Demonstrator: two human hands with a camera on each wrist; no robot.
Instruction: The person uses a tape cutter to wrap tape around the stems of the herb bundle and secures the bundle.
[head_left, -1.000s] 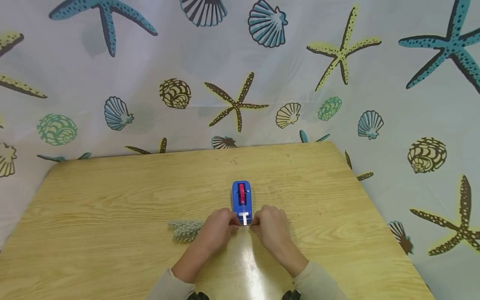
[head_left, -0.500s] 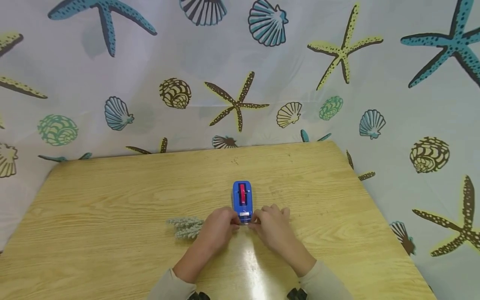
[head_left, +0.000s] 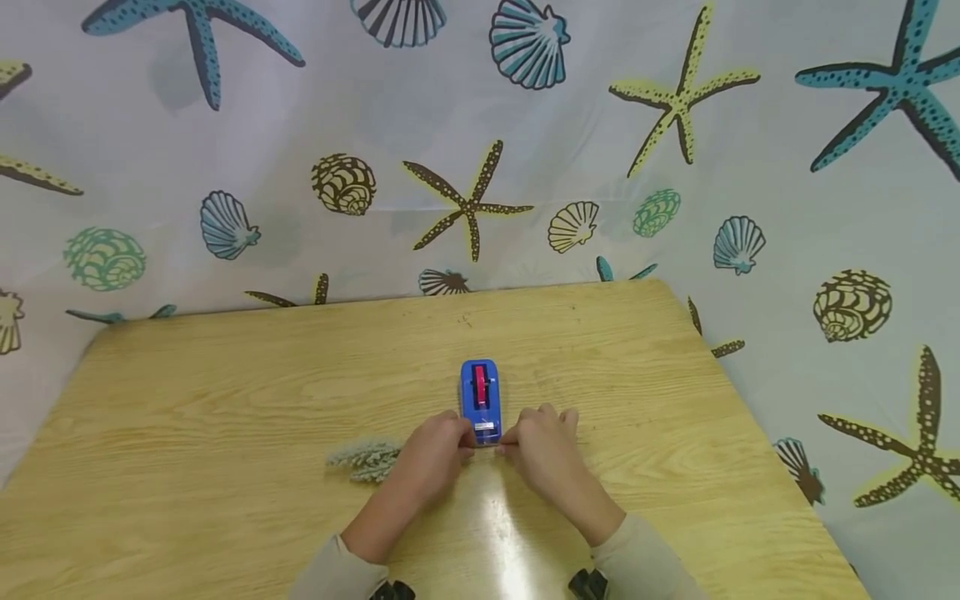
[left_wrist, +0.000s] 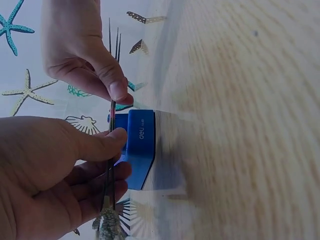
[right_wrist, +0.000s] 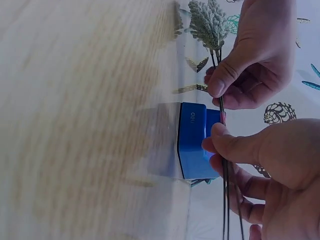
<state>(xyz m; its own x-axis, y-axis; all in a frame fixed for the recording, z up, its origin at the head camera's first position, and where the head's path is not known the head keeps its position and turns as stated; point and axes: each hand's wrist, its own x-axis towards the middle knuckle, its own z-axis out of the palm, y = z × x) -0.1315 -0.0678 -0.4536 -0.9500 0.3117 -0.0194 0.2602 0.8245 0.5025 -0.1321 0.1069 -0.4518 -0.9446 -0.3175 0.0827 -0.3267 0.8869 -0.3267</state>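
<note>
My left hand [head_left: 433, 450] pinches thin dark stems [left_wrist: 111, 172] between thumb and fingers, close to their pale grey-green flower heads [head_left: 366, 460]. My right hand [head_left: 546, 454] pinches the same stems [right_wrist: 226, 200] further along, a short gap from the left. The stems lie crosswise at the front end of a blue tape dispenser [head_left: 482, 404], which holds a roll with a pink-red core [head_left: 481, 385]. In the wrist views a small reddish patch shows on the stems between both hands. Any clear tape there is hard to make out.
The wooden table [head_left: 225, 392] spreads around the hands, with a bright light reflection in front. Behind and to the right hangs a white cloth [head_left: 285, 108] printed with starfish and shells. Dark wrist straps [head_left: 588, 583] show at the cuffs.
The bright white strip at the dispenser's front end, seen a second ago, no longer shows. The flower heads have turned slightly, while both hands stay nearly in place.
</note>
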